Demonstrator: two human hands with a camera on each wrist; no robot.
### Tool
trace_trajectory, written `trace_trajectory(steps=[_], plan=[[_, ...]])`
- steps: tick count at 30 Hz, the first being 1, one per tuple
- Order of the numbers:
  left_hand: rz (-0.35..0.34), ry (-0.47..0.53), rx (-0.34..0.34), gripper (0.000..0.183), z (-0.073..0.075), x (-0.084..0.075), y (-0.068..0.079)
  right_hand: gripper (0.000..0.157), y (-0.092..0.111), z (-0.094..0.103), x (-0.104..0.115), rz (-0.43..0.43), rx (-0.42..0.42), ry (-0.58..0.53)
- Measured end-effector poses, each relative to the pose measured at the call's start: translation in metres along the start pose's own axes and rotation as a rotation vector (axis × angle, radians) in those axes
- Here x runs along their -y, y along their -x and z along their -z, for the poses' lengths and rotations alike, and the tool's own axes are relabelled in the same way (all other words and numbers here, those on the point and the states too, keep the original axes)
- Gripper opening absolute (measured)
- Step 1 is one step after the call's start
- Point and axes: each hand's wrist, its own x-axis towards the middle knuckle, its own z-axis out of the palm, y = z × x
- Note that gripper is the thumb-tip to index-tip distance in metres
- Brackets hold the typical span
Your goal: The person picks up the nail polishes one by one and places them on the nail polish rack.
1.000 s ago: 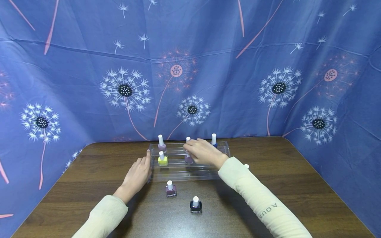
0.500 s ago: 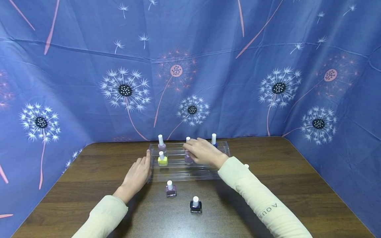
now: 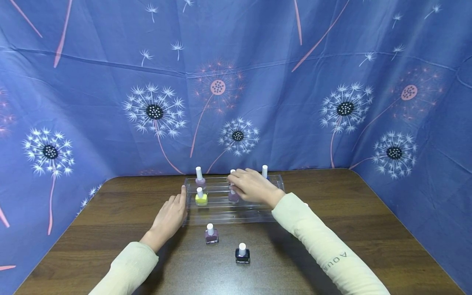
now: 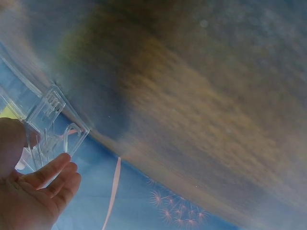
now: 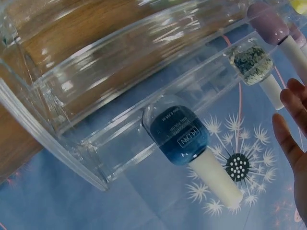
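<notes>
A clear stepped display rack (image 3: 221, 216) stands at the table's back. My left hand (image 3: 169, 215) touches its left side, index finger straight; the left wrist view shows fingers (image 4: 57, 175) extended beside the clear end panel (image 4: 53, 103). Over the rack's middle, my right hand (image 3: 254, 186) has bent fingers close to the white cap of a mauve nail polish bottle (image 3: 233, 197) on the middle step. In the right wrist view a gap shows between thumb and finger, near that mauve bottle (image 5: 268, 24) and a glitter nail polish bottle (image 5: 252, 64).
The rack also bears a yellow bottle (image 3: 201, 199), a pale mauve bottle (image 3: 200, 181) and a blue bottle (image 5: 181, 136). In front stand a purple bottle (image 3: 212, 236) and a black one (image 3: 242, 256). A white cap (image 3: 306, 205) peeks from behind the right sleeve. A blue curtain (image 3: 280, 102) hangs behind.
My right hand has risen slightly, and more of the mauve bottle's cap shows beneath its fingers. The left hand and the bottles stay where they were.
</notes>
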Motion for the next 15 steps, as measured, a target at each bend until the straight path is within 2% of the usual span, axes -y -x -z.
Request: trace_trajectory(steps=[9,15], plan=[[0.003,0.0,-0.001,0.072,0.0,0.0,0.0,0.015,0.002,0.012,0.0,-0.007,-0.021,-0.004],[-0.004,0.001,-0.007,0.072,0.001,0.0,0.0,0.012,0.007,0.019,0.004,0.033,-0.042,0.033]])
